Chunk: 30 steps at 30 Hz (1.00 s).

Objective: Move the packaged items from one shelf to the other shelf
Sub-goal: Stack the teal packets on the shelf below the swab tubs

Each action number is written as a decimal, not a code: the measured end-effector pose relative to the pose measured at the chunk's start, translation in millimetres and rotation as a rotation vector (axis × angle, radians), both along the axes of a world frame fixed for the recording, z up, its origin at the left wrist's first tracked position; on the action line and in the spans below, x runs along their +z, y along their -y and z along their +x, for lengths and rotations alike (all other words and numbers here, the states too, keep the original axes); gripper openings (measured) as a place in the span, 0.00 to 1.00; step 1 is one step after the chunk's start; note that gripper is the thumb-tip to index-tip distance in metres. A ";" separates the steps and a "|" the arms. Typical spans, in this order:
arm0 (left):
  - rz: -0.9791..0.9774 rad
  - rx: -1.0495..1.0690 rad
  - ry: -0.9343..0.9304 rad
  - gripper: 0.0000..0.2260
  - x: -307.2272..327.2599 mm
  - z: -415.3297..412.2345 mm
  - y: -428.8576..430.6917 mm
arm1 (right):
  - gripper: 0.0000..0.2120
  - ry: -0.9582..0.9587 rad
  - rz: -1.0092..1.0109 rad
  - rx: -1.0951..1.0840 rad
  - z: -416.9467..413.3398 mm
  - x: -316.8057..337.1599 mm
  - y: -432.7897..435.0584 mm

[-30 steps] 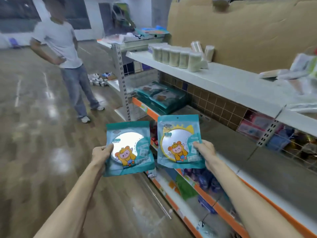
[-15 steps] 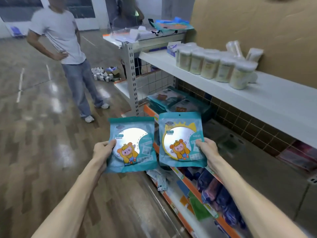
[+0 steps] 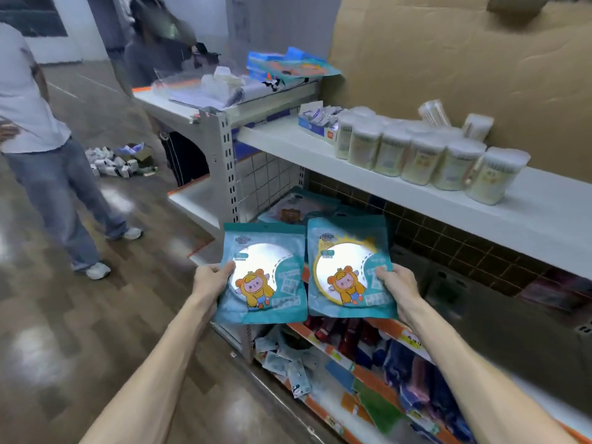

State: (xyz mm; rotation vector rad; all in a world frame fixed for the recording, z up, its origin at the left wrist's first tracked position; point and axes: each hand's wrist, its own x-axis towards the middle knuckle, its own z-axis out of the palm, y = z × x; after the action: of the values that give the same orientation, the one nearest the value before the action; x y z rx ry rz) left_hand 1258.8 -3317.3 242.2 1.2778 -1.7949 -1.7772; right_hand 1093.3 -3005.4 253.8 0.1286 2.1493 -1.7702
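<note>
- Head view, frame centre: left hand pinches left packet, right hand pinches right packet; both packets upright, side by side.
- Matching teal stack lies just beyond them on the middle shelf, seemingly nearer the right hand.

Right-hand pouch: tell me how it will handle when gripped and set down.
The pouch is probably light and fairly stiff: the right hand holds it flat by one edge. Its glossy film shows glare, so it may slide. Being flat, it should not roll.

Two teal packets in both hands
</note>
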 end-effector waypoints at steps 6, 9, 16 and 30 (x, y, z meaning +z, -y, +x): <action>0.074 -0.160 0.013 0.13 -7.6 -69.3 26.4 | 0.05 0.061 0.008 -0.136 -33.2 -10.8 15.3; 0.053 -0.208 0.013 0.13 -7.9 -102.6 38.9 | 0.10 0.143 -0.017 -0.211 -55.1 -20.8 29.2; -0.074 -0.292 0.007 0.19 -6.1 -183.5 69.9 | 0.05 0.185 -0.037 -0.341 -86.7 -13.5 51.1; -0.349 -0.491 0.173 0.15 -11.5 -304.8 112.7 | 0.03 -0.007 0.050 -0.674 -72.6 -0.4 31.2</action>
State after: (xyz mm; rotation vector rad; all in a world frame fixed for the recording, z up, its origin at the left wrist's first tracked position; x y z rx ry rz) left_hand 954.0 -3430.0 230.7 0.9273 -2.5525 -1.4950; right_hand 1020.7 -3036.6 253.3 0.9572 2.3188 -2.0357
